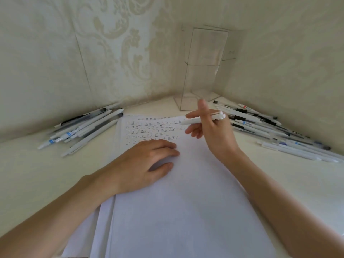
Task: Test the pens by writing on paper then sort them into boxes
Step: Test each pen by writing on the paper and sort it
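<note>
A stack of white paper (186,192) lies in front of me, with several rows of handwritten characters near its far edge. My left hand (147,164) rests flat on the paper just below the writing. My right hand (210,127) is raised above the sheet's upper right and holds a white pen (204,118) lying sideways, tip pointing left, with the index finger stretched upward. A tall clear plastic box (201,71) stands in the corner behind the paper, with a second clear box (226,43) behind it.
A pile of white and black pens (83,127) lies at the left by the wall. Another pile of pens (270,127) runs along the right wall. Patterned walls close in the desk (37,174) at the back and right.
</note>
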The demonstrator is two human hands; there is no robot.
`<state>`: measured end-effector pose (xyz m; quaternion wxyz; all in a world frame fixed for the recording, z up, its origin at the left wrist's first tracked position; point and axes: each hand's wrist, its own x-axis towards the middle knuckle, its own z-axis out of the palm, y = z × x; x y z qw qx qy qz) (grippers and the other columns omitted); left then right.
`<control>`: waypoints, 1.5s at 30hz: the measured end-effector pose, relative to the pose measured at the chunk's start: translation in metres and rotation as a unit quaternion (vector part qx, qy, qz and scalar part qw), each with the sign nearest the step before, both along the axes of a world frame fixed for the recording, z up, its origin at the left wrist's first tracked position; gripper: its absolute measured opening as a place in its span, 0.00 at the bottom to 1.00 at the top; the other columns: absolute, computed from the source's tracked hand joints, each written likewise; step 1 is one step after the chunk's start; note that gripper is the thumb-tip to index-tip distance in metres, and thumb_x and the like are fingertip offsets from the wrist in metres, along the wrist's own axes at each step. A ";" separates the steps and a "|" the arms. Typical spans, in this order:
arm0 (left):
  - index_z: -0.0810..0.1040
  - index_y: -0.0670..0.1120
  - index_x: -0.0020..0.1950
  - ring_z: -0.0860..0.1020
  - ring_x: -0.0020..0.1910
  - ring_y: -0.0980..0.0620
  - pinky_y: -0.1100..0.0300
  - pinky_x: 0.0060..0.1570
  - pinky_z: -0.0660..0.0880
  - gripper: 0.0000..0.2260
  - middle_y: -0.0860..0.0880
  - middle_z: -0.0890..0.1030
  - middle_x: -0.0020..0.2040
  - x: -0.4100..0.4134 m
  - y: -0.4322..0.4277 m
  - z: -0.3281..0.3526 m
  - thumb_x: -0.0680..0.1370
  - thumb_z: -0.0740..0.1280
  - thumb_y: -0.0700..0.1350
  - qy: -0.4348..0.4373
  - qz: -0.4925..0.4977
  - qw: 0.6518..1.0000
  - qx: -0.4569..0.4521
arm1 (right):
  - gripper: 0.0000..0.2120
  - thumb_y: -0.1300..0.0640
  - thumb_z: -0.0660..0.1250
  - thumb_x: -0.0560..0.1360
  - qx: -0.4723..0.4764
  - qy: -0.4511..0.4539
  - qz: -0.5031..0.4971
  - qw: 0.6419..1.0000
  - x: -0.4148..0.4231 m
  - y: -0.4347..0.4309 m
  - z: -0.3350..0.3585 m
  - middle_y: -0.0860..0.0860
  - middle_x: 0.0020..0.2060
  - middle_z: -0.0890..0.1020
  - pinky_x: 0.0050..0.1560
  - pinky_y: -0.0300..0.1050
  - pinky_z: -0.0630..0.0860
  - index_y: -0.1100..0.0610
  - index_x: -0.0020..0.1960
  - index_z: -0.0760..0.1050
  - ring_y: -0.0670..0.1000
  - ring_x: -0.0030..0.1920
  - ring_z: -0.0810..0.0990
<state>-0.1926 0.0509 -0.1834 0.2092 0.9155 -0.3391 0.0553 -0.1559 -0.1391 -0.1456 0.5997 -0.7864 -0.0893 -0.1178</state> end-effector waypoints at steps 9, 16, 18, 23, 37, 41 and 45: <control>0.60 0.61 0.72 0.51 0.70 0.66 0.72 0.65 0.44 0.26 0.62 0.57 0.72 -0.002 -0.001 0.002 0.75 0.43 0.65 0.011 -0.024 0.998 0.064 | 0.06 0.61 0.67 0.75 0.004 0.063 0.069 0.996 0.010 0.000 -0.014 0.53 0.30 0.82 0.34 0.36 0.71 0.58 0.40 0.72 0.45 0.30 0.75; 0.53 0.64 0.73 0.42 0.67 0.71 0.75 0.63 0.36 0.27 0.64 0.50 0.74 -0.004 -0.005 0.004 0.74 0.43 0.66 0.039 -0.031 0.994 0.097 | 0.13 0.63 0.66 0.68 -0.072 0.049 -0.027 0.996 0.022 0.002 -0.018 0.53 0.22 0.71 0.25 0.38 0.62 0.56 0.32 0.62 0.46 0.23 0.65; 0.53 0.64 0.73 0.42 0.66 0.71 0.75 0.62 0.35 0.27 0.64 0.49 0.74 -0.005 -0.006 0.005 0.73 0.43 0.65 0.043 -0.027 0.994 0.100 | 0.14 0.63 0.65 0.68 -0.079 0.045 -0.032 0.995 0.023 0.002 -0.020 0.52 0.19 0.72 0.25 0.38 0.62 0.55 0.31 0.62 0.46 0.23 0.65; 0.54 0.64 0.73 0.43 0.65 0.71 0.75 0.63 0.36 0.27 0.64 0.51 0.74 -0.006 -0.007 0.006 0.73 0.44 0.65 0.044 -0.025 0.994 0.093 | 0.11 0.64 0.65 0.69 -0.099 0.029 -0.016 0.995 0.021 0.004 -0.020 0.52 0.20 0.73 0.25 0.35 0.63 0.58 0.33 0.64 0.44 0.22 0.67; 0.55 0.64 0.72 0.47 0.71 0.65 0.75 0.63 0.37 0.29 0.64 0.53 0.74 -0.004 -0.005 0.003 0.72 0.42 0.68 0.030 -0.023 0.996 0.083 | 0.13 0.65 0.64 0.69 -0.108 0.028 -0.018 0.994 0.024 0.004 -0.021 0.52 0.23 0.64 0.21 0.36 0.58 0.57 0.32 0.61 0.46 0.21 0.61; 0.55 0.63 0.72 0.47 0.70 0.65 0.75 0.63 0.37 0.29 0.64 0.53 0.74 -0.004 -0.005 0.002 0.72 0.41 0.68 0.026 -0.024 0.996 0.084 | 0.12 0.65 0.64 0.69 -0.108 0.024 -0.021 0.994 0.024 0.004 -0.021 0.53 0.24 0.64 0.22 0.36 0.58 0.58 0.33 0.62 0.47 0.23 0.61; 0.55 0.63 0.73 0.47 0.70 0.64 0.75 0.63 0.37 0.29 0.63 0.53 0.74 -0.004 -0.005 0.002 0.72 0.41 0.68 0.025 -0.024 0.996 0.084 | 0.10 0.65 0.64 0.69 -0.101 0.028 -0.019 0.994 0.022 0.003 -0.020 0.55 0.24 0.67 0.21 0.35 0.60 0.59 0.34 0.63 0.44 0.20 0.63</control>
